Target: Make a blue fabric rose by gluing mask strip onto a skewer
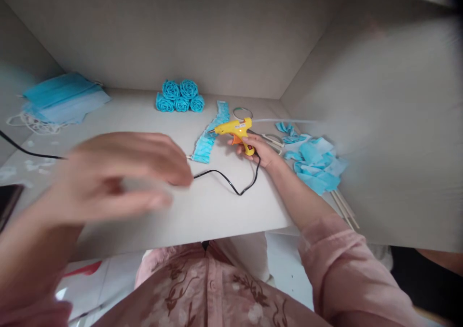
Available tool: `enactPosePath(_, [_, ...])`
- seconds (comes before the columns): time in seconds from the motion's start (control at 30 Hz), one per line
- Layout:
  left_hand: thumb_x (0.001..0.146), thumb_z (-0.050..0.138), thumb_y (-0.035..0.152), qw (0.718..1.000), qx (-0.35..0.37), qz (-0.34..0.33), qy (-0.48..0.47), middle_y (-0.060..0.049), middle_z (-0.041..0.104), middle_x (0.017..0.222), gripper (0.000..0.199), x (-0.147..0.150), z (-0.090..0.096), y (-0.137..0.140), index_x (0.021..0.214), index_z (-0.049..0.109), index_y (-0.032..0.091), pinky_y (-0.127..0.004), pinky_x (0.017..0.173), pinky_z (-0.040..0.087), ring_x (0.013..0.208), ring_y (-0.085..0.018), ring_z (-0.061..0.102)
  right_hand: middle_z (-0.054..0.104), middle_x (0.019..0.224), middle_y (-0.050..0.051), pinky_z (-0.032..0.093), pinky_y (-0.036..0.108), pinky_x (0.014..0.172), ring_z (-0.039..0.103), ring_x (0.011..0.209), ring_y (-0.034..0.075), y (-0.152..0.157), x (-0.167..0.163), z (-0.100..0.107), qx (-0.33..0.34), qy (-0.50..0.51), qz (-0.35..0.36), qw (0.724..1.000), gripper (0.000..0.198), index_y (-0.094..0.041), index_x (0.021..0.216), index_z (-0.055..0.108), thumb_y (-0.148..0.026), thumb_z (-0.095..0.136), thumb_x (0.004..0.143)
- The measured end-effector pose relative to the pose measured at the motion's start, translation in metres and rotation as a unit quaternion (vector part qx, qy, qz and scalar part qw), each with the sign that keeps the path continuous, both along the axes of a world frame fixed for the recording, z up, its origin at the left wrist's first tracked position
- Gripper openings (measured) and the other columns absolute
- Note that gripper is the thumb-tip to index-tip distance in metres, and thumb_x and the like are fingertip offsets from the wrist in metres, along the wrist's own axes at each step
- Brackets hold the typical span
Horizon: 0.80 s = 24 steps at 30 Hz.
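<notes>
A yellow hot glue gun [235, 128] with an orange trigger is in my right hand [255, 148], its fingers wrapped round the handle. The nozzle points left, over or against a gathered strip of blue face-mask fabric [204, 146]; I cannot tell whether they touch. A clear glue stick [282, 120] sticks out of the gun's back. My left hand [133, 172], blurred, is raised over the table at the left, thumb and fingers apart with nothing seen between them. The gun's black cord [220, 174] runs across the table and passes behind that hand.
Several rolled blue fabric rosettes [181, 96] are stacked near the back wall. Face masks [65, 95] lie at the far left. On the right are scissors [273, 143], a heap of blue scraps [318, 160] and thin sticks [345, 209]. Panels [181, 33] enclose the table.
</notes>
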<state>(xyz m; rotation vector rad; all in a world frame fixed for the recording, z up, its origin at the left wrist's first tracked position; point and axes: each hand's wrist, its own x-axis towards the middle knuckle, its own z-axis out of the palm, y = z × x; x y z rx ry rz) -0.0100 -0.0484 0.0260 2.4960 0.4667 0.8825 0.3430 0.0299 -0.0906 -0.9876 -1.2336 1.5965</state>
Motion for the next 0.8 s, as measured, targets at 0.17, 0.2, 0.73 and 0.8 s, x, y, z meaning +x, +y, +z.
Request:
enactPosePath(0.17, [0.099,0.053,0.049,0.979,-0.018,0.117,0.164,-0.007,0.078,0.104,0.038,-0.005,-0.048,0.070,0.102,0.077,0.019,-0.030,0.083,0.053,0.092,-0.020,0.072,0.079,0.109,0.014,0.032,0.016,0.030,0.065,0.058,0.010,0.001,-0.004,0.005,-0.019,-0.020,0.003,1.000,0.037,-0.013,0.102,0.073,-0.036,0.080,0.075])
enactPosePath(0.2, [0.098,0.052,0.051,0.969,-0.040,0.157,0.184,-0.007,0.077,0.109,0.042,-0.011,-0.060,0.082,0.106,0.076,0.018,-0.030,0.085,0.053,0.097,-0.021,0.071,0.079,0.110,0.015,0.033,0.016,0.031,0.065,0.058,0.010,0.001,-0.005,0.007,-0.021,-0.025,0.004,0.999,0.037,-0.013,0.102,0.073,-0.036,0.081,0.075])
enactPosePath(0.73, [0.091,0.053,0.054,0.941,-0.044,0.197,0.273,-0.008,0.070,0.116,0.046,-0.051,-0.110,0.107,0.113,0.074,0.020,-0.031,0.093,0.046,0.106,-0.023,0.064,0.080,0.097,0.012,0.030,0.021,0.032,0.058,0.050,0.011,-0.015,-0.007,0.010,0.008,-0.034,-0.067,0.997,0.040,-0.016,0.098,0.072,-0.046,0.078,0.071])
enactPosePath(0.8, [0.090,0.053,0.054,0.942,-0.046,0.195,0.270,-0.008,0.070,0.115,0.044,-0.052,-0.111,0.108,0.111,0.074,0.020,-0.031,0.093,0.046,0.105,-0.023,0.064,0.080,0.101,0.013,0.032,0.020,0.033,0.060,0.053,0.011,-0.016,-0.005,0.010,0.008,-0.042,-0.072,0.997,0.040,-0.017,0.098,0.072,-0.045,0.080,0.071])
